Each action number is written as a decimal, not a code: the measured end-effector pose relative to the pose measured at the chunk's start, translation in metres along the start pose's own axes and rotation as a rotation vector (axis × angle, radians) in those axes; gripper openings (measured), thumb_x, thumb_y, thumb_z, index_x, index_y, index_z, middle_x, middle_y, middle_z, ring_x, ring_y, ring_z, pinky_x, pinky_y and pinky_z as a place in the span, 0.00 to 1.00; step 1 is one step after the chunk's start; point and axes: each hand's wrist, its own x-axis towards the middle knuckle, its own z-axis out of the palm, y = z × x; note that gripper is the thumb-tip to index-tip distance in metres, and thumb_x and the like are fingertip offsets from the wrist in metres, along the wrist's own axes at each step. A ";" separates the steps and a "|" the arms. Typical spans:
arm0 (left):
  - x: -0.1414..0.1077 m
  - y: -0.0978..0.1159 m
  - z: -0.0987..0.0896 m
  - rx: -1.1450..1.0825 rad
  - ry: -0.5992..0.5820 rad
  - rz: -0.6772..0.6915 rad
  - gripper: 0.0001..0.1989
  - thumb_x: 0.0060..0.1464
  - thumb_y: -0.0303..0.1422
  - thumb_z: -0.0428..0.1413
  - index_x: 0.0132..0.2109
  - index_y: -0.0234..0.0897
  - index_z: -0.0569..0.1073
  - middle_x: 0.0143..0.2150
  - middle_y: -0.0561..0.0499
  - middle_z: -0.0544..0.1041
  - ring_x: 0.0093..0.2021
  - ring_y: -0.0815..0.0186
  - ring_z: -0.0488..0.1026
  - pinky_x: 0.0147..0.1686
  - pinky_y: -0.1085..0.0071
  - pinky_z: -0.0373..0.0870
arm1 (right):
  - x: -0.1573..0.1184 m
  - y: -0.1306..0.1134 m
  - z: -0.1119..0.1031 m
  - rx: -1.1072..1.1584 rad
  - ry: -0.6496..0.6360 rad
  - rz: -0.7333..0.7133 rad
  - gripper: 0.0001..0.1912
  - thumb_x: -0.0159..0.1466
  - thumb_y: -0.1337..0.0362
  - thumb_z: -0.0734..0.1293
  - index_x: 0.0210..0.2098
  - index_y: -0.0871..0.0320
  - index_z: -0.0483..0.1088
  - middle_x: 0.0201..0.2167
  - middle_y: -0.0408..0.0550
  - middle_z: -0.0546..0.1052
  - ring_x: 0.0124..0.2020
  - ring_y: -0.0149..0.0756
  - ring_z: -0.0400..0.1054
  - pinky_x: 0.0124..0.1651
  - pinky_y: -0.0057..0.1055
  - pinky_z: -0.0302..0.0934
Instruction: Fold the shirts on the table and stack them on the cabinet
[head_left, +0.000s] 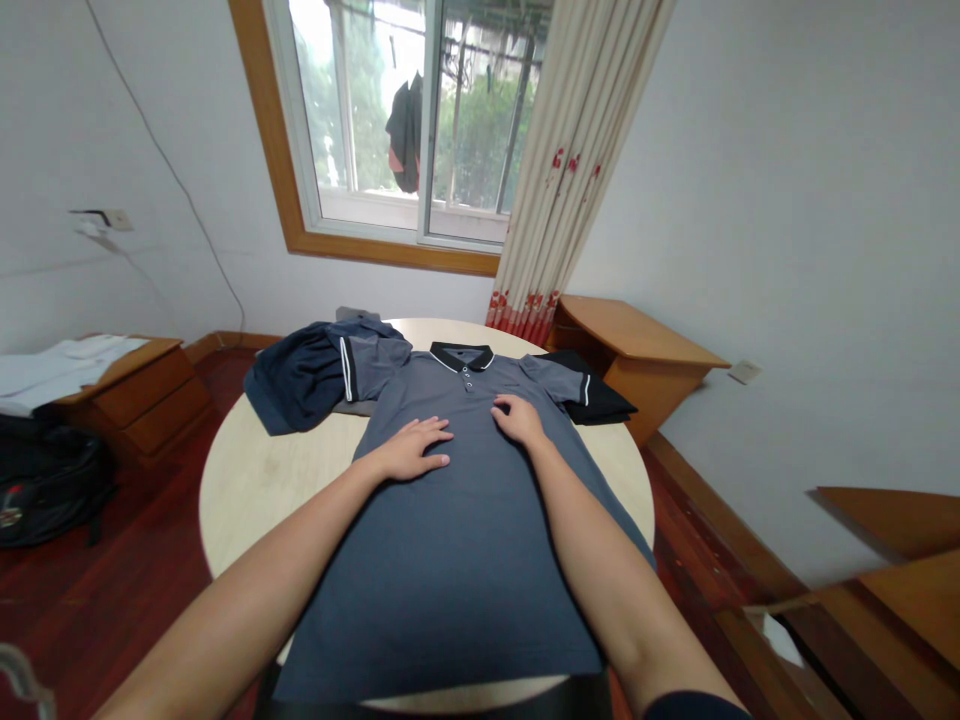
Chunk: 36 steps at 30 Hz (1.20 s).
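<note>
A grey-blue polo shirt (457,560) lies spread out, front side up, on the round pale table. Its black collar (461,357) with white edging points toward the window, and the hem hangs near the table's front edge. My left hand (415,448) rests flat on the left of the chest with fingers spread. On the right of the chest, below the button placket, my right hand (519,420) touches the fabric with its fingers loosely bent and nothing visible in them. The left sleeve in view overlaps a dark blue heap of clothing (296,375).
Folded black clothing (611,402) lies under the other sleeve at the right rim of the table (255,490). A wooden desk (645,335) stands behind it on the right. To the left are a drawer cabinet (161,385) with papers and a black backpack (49,480).
</note>
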 end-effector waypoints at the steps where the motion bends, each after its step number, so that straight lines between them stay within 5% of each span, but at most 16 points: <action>1: 0.000 0.000 0.000 -0.003 0.001 -0.001 0.28 0.63 0.47 0.53 0.66 0.42 0.67 0.73 0.42 0.56 0.74 0.54 0.49 0.70 0.49 0.42 | 0.001 0.005 -0.004 -0.038 0.032 0.079 0.14 0.64 0.61 0.66 0.48 0.56 0.77 0.55 0.51 0.78 0.57 0.45 0.71 0.62 0.42 0.61; 5: -0.001 -0.001 0.000 -0.011 0.004 0.008 0.28 0.63 0.48 0.53 0.65 0.42 0.67 0.73 0.42 0.56 0.74 0.54 0.49 0.70 0.49 0.43 | 0.001 0.013 -0.011 -0.130 0.074 0.195 0.16 0.65 0.61 0.65 0.49 0.58 0.77 0.52 0.54 0.79 0.55 0.49 0.72 0.61 0.45 0.61; 12: 0.000 -0.001 0.000 -0.009 -0.004 0.002 0.28 0.63 0.48 0.52 0.66 0.42 0.67 0.74 0.43 0.56 0.74 0.54 0.49 0.70 0.49 0.42 | -0.001 -0.007 0.005 0.030 -0.041 -0.183 0.17 0.65 0.60 0.66 0.51 0.56 0.75 0.55 0.50 0.77 0.57 0.39 0.71 0.63 0.35 0.60; 20: -0.001 -0.001 -0.001 -0.005 -0.013 -0.012 0.29 0.63 0.48 0.53 0.66 0.41 0.66 0.74 0.43 0.55 0.74 0.55 0.48 0.71 0.51 0.41 | 0.002 0.009 -0.007 -0.123 0.054 0.155 0.18 0.65 0.59 0.66 0.53 0.58 0.73 0.57 0.56 0.75 0.60 0.48 0.68 0.65 0.47 0.57; 24: -0.001 -0.002 0.000 -0.008 -0.014 -0.004 0.29 0.63 0.48 0.53 0.66 0.43 0.66 0.74 0.43 0.55 0.74 0.54 0.48 0.70 0.49 0.41 | 0.000 0.001 -0.001 -0.006 0.076 -0.061 0.20 0.64 0.61 0.67 0.55 0.58 0.72 0.58 0.55 0.75 0.60 0.44 0.68 0.65 0.42 0.57; 29: -0.001 -0.002 0.000 -0.012 -0.011 0.008 0.28 0.63 0.48 0.52 0.66 0.43 0.66 0.74 0.43 0.54 0.74 0.54 0.48 0.70 0.49 0.42 | -0.004 -0.013 0.010 0.133 -0.104 -0.330 0.18 0.63 0.61 0.68 0.52 0.58 0.74 0.56 0.54 0.76 0.58 0.41 0.70 0.64 0.39 0.59; 36: -0.003 0.002 -0.004 -0.019 -0.010 0.003 0.28 0.63 0.47 0.53 0.66 0.43 0.67 0.74 0.43 0.56 0.74 0.54 0.49 0.70 0.49 0.42 | -0.002 0.001 -0.003 -0.109 -0.017 0.038 0.18 0.66 0.57 0.66 0.52 0.57 0.74 0.59 0.55 0.73 0.62 0.46 0.66 0.65 0.44 0.56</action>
